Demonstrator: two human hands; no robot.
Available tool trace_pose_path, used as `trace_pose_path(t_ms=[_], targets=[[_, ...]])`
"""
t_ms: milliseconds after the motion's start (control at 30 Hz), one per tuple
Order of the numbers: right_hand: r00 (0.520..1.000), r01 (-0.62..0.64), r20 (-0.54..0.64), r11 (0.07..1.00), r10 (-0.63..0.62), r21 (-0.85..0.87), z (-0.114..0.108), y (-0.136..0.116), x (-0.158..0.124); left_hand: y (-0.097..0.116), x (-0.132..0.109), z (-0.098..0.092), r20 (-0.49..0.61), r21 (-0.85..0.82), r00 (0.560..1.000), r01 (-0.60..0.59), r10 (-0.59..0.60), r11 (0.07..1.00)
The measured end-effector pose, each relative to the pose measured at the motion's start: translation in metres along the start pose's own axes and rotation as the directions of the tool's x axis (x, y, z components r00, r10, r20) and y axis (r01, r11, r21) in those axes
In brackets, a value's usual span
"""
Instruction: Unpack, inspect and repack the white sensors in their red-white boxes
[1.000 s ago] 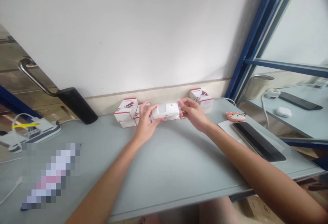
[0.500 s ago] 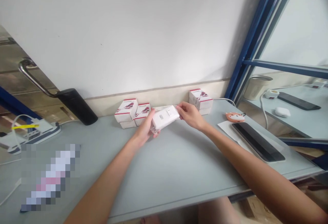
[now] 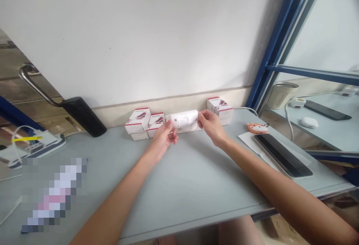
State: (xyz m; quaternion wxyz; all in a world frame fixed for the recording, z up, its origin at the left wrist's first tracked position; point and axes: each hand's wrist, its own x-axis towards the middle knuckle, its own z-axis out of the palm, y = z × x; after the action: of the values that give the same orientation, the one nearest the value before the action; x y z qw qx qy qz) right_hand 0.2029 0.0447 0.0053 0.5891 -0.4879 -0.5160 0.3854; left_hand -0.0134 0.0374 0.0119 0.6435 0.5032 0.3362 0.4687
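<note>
A white, rounded plastic device [image 3: 183,119], seemingly in a clear wrapper, is held above the desk between both hands. My left hand [image 3: 163,137] grips its left end, thumb on the near face and fingers underneath. At the other end, my right hand [image 3: 211,124] pinches its edge or wrapper between thumb and fingertips. Just behind and below the device is a pale item [image 3: 190,128], mostly hidden. Small white-and-red cartons [image 3: 138,121] are grouped left of my left hand, and another white-and-red carton [image 3: 219,109] stands behind my right hand.
A black cylinder [image 3: 84,116] leans by the wall at left, near a power strip [image 3: 39,146]. At right a phone [image 3: 282,155] lies on white paper, beside an orange fox-shaped item [image 3: 257,128]. A blue-framed mirror [image 3: 311,106] borders the grey desk [image 3: 179,192].
Both hands have turned the white device more level and tipped it, so a different, rounded face shows. It has risen slightly towards the wall.
</note>
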Motion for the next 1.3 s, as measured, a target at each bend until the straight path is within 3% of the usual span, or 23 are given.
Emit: trace_pose_path(t_ms=[133, 233, 300, 467, 600, 667, 733, 800, 867, 933, 967, 1033, 1100, 1200, 1300], targets=[[0.949, 0.313, 0.057, 0.948, -0.310, -0.058, 0.005, -0.003, -0.007, -0.002, 0.006, -0.003, -0.062, -0.084, 0.994, 0.086, -0.092, 0.993], [0.842, 0.525, 0.204, 0.845, -0.499, -0.101, 0.008, -0.005, -0.012, 0.000, 0.009, -0.008, -0.104, -0.183, 0.986, 0.111, -0.131, 0.977], [0.787, 0.595, 0.281, 0.796, -0.549, -0.112, 0.009, -0.007, -0.016, 0.001, 0.011, -0.011, -0.132, -0.220, 0.980, 0.116, -0.147, 0.969], [0.785, 0.564, 0.451, 0.791, -0.426, -0.235, 0.010, -0.015, -0.030, 0.003, 0.006, -0.009, -0.164, -0.124, 0.964, 0.190, -0.209, 0.974], [0.654, 0.677, 0.679, 0.657, -0.333, -0.330, 0.013, -0.017, -0.040, 0.003, 0.000, 0.003, -0.106, 0.047, 0.981, 0.170, -0.164, 0.984], [0.630, 0.714, 0.718, 0.585, -0.298, -0.384, 0.014, -0.017, -0.040, 0.001, 0.000, 0.007, -0.051, 0.077, 0.992, 0.120, -0.116, 0.990], [0.670, 0.698, 0.688, 0.554, -0.280, -0.454, 0.012, -0.018, -0.036, -0.001, 0.002, 0.008, -0.042, 0.072, 0.999, 0.022, -0.019, 0.997], [0.732, 0.658, 0.603, 0.556, -0.317, -0.507, 0.005, -0.019, -0.028, -0.001, 0.007, 0.007, -0.101, 0.173, 0.983, -0.132, 0.151, 0.976], [0.782, 0.621, 0.470, 0.572, -0.410, -0.535, -0.004, -0.020, -0.017, 0.001, 0.014, 0.007, -0.106, 0.453, 0.927, -0.278, 0.360, 0.847], [0.811, 0.576, 0.307, 0.593, -0.497, -0.562, -0.015, -0.020, -0.005, 0.004, 0.025, 0.010, 0.055, 0.746, 0.877, -0.353, 0.477, 0.564], [0.821, 0.548, 0.232, 0.606, -0.522, -0.577, -0.020, -0.019, 0.000, 0.005, 0.032, 0.013, 0.170, 0.833, 0.871, -0.377, 0.460, 0.404], [0.834, 0.491, 0.116, 0.631, -0.539, -0.601, -0.028, -0.018, 0.008, 0.007, 0.048, 0.019, 0.332, 0.908, 0.888, -0.393, 0.319, 0.147], [0.842, 0.455, 0.062, 0.645, -0.535, -0.615, -0.033, -0.016, 0.013, 0.009, 0.064, 0.024, 0.382, 0.924, 0.917, -0.383, 0.118, -0.013], [0.846, 0.440, 0.045, 0.647, -0.531, -0.623, -0.034, -0.015, 0.014, 0.011, 0.080, 0.028, 0.388, 0.921, 0.922, -0.387, 0.007, -0.053], [0.839, 0.456, 0.057, 0.643, -0.541, -0.616, -0.031, -0.019, 0.009, 0.014, 0.079, 0.033, 0.378, 0.925, 0.924, -0.376, 0.047, -0.055]])
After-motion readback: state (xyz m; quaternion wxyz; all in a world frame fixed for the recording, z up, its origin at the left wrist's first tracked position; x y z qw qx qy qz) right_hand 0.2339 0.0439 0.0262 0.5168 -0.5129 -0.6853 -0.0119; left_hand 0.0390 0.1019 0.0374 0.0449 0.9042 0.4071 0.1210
